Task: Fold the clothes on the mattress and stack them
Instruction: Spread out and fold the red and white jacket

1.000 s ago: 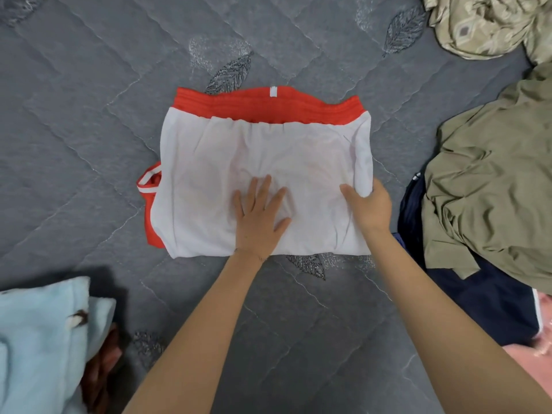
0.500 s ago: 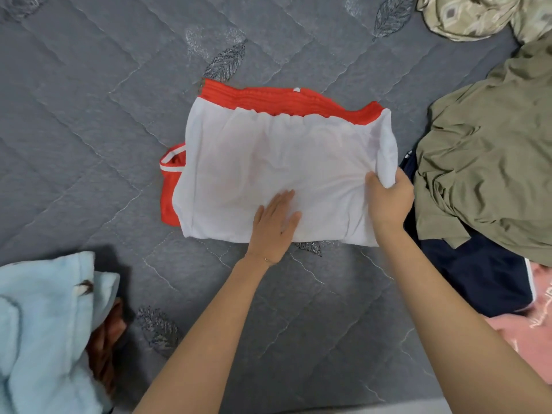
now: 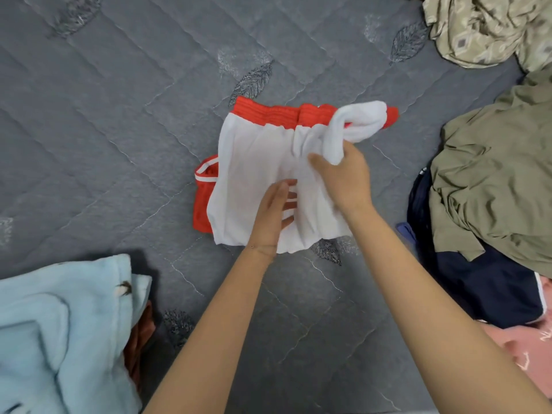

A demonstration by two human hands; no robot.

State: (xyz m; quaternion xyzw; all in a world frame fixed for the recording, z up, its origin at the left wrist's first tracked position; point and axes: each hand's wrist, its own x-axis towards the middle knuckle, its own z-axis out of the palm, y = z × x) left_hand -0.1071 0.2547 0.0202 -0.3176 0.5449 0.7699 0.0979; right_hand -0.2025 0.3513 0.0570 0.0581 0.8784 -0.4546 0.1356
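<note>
Head: right hand [image 3: 343,182] grips shorts [image 3: 248,162]; left hand [image 3: 270,215] presses.

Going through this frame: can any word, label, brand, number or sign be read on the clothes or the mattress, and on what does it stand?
No text can be read.
pink garment, lower right: white marks that may be lettering, blurred and cut off by the frame edge, unreadable.
red and white shorts: no legible label shows.
light blue garment: a small brown motif, not text.
</note>
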